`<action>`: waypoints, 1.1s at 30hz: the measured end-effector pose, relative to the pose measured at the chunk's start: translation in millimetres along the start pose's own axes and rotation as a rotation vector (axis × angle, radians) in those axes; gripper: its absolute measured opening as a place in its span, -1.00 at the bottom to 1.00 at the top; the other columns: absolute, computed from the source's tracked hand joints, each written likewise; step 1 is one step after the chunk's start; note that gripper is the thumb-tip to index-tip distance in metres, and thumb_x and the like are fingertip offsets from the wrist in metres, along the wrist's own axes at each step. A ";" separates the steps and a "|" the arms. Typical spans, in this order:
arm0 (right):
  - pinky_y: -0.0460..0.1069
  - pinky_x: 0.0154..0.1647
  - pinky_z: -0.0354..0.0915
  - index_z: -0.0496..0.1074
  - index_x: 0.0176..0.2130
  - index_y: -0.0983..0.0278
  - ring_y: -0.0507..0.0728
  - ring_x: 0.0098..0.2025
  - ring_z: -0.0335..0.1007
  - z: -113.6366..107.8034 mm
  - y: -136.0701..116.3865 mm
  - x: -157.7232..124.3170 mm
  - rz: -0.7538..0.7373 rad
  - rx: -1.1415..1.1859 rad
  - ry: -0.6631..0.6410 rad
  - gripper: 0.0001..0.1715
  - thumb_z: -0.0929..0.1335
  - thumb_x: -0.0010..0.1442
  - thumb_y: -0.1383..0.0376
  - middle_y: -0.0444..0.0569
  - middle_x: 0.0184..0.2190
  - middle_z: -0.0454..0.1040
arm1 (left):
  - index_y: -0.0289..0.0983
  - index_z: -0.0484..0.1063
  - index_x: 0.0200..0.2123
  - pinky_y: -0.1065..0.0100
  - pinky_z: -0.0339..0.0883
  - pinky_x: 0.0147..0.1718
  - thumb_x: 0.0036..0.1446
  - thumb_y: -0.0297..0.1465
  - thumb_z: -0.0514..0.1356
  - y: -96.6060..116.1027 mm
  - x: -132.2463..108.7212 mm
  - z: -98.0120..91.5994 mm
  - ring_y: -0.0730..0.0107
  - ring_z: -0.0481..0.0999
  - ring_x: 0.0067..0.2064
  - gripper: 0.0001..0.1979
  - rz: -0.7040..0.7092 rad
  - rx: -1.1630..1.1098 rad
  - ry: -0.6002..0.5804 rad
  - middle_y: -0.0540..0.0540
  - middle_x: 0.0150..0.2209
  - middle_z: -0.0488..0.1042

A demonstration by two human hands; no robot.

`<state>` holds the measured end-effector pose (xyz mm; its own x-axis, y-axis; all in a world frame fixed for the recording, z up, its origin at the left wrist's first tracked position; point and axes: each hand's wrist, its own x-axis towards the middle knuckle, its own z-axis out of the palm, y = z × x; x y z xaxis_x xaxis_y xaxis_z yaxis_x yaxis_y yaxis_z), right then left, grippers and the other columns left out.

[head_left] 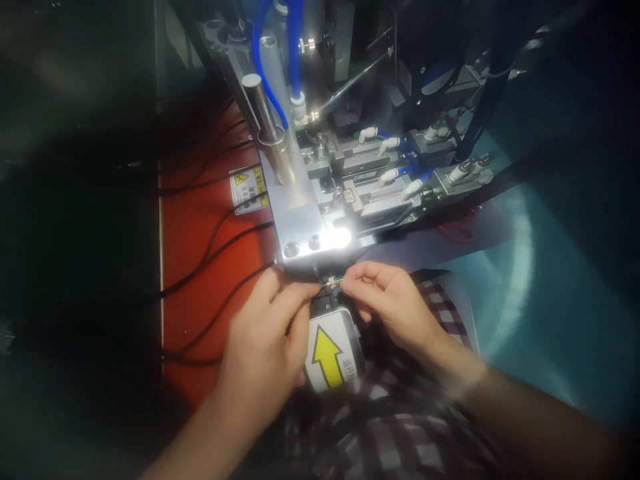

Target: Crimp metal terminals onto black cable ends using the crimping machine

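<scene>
Both hands meet at the front edge of a metal machine. My right hand pinches thin coloured wires between thumb and index finger. My left hand is closed, its thumb and index fingertip at the other end of the same small piece; what exactly they grip is too small to make out. A tiny pale part shows between the two sets of fingertips. Just below them sits a white plate with a yellow arrow, partly covered by my left hand.
Behind the hands stand a steel post, pneumatic slides with white fittings, and blue air hoses. Black cables cross the orange-red base plate at left. A yellow warning label is stuck there. Checkered cloth lies below.
</scene>
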<state>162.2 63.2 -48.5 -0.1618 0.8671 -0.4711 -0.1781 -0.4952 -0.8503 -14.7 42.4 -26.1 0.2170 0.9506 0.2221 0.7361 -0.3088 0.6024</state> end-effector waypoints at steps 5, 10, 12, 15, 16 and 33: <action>-0.16 -0.61 0.08 0.41 -0.45 0.33 -0.10 -0.68 0.13 0.4 -2.2 0.8 0.000 -0.043 0.009 -0.83 0.44 0.05 0.30 -0.29 -0.73 0.28 | -0.19 0.50 -0.19 0.49 0.33 -0.47 0.20 -0.55 0.12 0.9 0.8 -1.0 0.52 0.44 -0.41 -0.79 0.004 0.014 0.001 0.02 -0.34 0.35; -0.15 -0.60 0.09 0.39 -0.45 0.31 -0.08 -0.67 0.14 1.7 -4.5 0.1 -0.014 -0.096 0.016 -0.84 0.42 0.09 0.29 -0.29 -0.72 0.27 | -0.21 0.50 -0.20 0.50 0.31 -0.49 0.20 -0.55 0.11 2.1 2.1 -1.6 0.51 0.42 -0.40 -0.78 -0.002 0.025 -0.018 0.00 -0.33 0.35; -0.14 -0.61 0.09 0.38 -0.45 0.31 -0.08 -0.67 0.13 2.3 -4.7 -0.1 -0.017 -0.112 0.021 -0.83 0.41 0.11 0.28 -0.29 -0.72 0.26 | -0.23 0.51 -0.21 0.50 0.32 -0.48 0.20 -0.56 0.11 2.5 2.5 -1.8 0.51 0.42 -0.39 -0.79 0.004 0.029 -0.016 -0.01 -0.33 0.35; -0.14 -0.61 0.08 0.37 -0.46 0.30 -0.08 -0.67 0.13 2.5 -5.3 -0.4 -0.011 -0.126 0.029 -0.84 0.40 0.11 0.29 -0.28 -0.73 0.25 | -0.23 0.51 -0.22 0.51 0.32 -0.49 0.19 -0.56 0.11 2.6 2.8 -1.4 0.53 0.42 -0.41 -0.80 0.013 0.023 -0.012 0.00 -0.34 0.35; -0.14 -0.61 0.08 0.37 -0.45 0.31 -0.08 -0.67 0.14 2.4 -5.7 -0.6 -0.005 -0.126 0.029 -0.84 0.40 0.11 0.29 -0.28 -0.72 0.26 | -0.23 0.51 -0.22 0.51 0.32 -0.51 0.19 -0.56 0.11 2.4 2.8 -1.3 0.54 0.42 -0.43 -0.79 0.009 0.022 -0.013 0.00 -0.34 0.35; -0.12 -0.60 0.12 0.40 -0.44 0.30 -0.06 -0.65 0.17 2.4 -6.4 0.8 -0.039 -0.145 0.020 -0.84 0.41 0.10 0.26 -0.26 -0.70 0.28 | -0.21 0.51 -0.21 0.51 0.31 -0.53 0.19 -0.55 0.12 1.8 2.4 0.1 0.55 0.41 -0.45 -0.79 -0.013 0.014 -0.015 0.01 -0.32 0.36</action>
<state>160.9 66.9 -42.8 -0.1375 0.8874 -0.4401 -0.0416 -0.4491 -0.8925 -12.9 44.1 -24.5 0.2168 0.9548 0.2032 0.7476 -0.2963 0.5944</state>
